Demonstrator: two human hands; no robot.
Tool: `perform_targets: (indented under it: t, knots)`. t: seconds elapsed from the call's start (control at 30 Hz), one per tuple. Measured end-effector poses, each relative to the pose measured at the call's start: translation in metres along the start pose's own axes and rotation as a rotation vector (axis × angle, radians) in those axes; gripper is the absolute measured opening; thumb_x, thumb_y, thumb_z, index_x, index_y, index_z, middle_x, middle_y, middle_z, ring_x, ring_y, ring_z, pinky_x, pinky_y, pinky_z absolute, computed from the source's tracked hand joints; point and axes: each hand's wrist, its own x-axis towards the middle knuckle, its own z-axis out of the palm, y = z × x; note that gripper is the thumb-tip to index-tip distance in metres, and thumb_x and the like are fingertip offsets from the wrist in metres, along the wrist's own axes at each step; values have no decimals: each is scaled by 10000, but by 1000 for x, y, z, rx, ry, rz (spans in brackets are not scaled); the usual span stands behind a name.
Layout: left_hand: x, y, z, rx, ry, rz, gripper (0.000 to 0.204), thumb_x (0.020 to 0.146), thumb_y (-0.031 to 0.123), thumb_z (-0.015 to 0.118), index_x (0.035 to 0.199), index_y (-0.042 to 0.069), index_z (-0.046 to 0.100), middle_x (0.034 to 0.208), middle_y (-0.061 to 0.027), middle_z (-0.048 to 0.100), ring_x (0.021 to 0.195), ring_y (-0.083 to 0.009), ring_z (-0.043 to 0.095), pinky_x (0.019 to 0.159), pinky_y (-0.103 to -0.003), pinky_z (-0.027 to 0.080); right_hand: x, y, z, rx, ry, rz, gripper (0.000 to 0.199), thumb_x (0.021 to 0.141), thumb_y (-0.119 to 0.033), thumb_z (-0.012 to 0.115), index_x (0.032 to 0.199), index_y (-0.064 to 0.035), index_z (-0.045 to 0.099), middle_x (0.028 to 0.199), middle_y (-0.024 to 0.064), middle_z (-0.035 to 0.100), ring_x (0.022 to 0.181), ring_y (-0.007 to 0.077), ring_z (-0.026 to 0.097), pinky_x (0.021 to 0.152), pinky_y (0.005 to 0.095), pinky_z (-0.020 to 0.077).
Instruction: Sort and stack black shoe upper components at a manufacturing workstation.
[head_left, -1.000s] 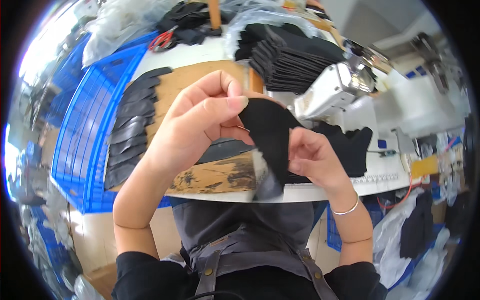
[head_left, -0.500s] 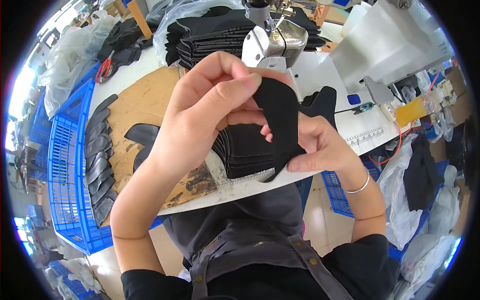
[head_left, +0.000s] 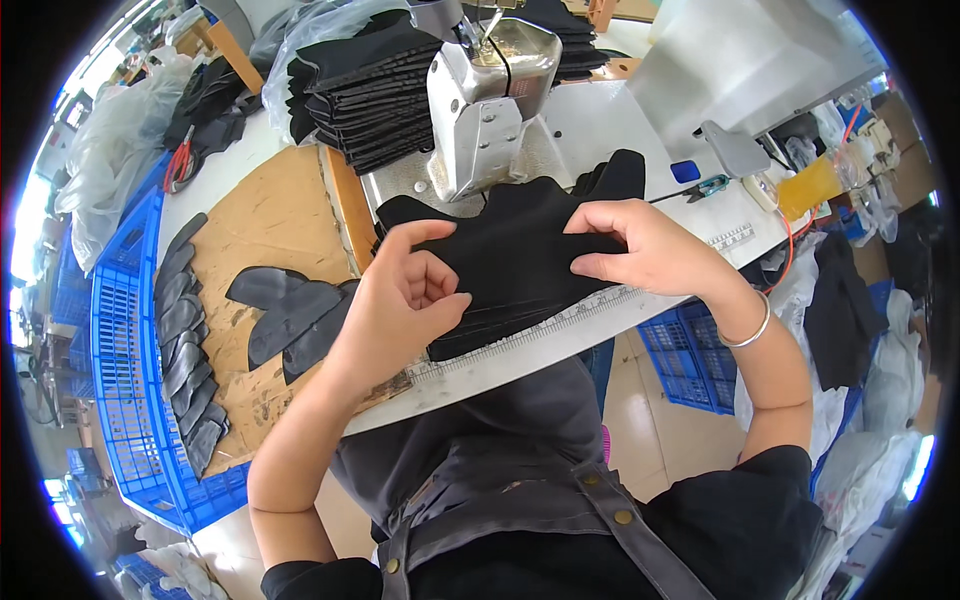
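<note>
A stack of black cut fabric pieces [head_left: 515, 240] lies just in front of the sewing machine [head_left: 485, 110], its top piece flat with a wavy far edge. At the stack's left end is my left hand [head_left: 395, 300], thumb and forefinger apart, the other fingers curled in. My right hand [head_left: 660, 250] rests at the stack's right part, its thumb and forefinger parted with black cloth showing between them. Neither hand pinches a piece. A ruler strip [head_left: 530, 333] runs along the table edge below the stack.
Left of the stack, dark cut pieces [head_left: 290, 315] lie on a brown board [head_left: 265, 210], with a row of overlapping pieces [head_left: 185, 350] along its edge. A blue crate [head_left: 125, 350] flanks the table. Red-handled scissors [head_left: 180, 165] and a taller black stack [head_left: 370, 100] are farther back.
The black fabric piece that was held up between both hands now lies on the stack. Both hands have come down and moved apart, and the view has shifted somewhat.
</note>
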Motion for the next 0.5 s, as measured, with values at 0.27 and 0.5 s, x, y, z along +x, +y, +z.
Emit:
perform_targets:
  t: [0.27,0.5]
  knots:
    - [30,22,4,409,-308,-185,217,828,133,643,741,-48,560,591,-41,534,551,-87,531,513,-265,420,1,5,0,-89,88,-84,310,785,-162,748,978,17,584,786,98,612,721,141,542,691,291,453]
    - [34,21,19,846,-130,43,448,783,313,719,608,-46,515,541,-162,515,504,-312,518,525,-374,429,3,6,7,-95,78,-18,308,757,-173,768,930,14,594,771,121,615,706,174,568,677,301,456]
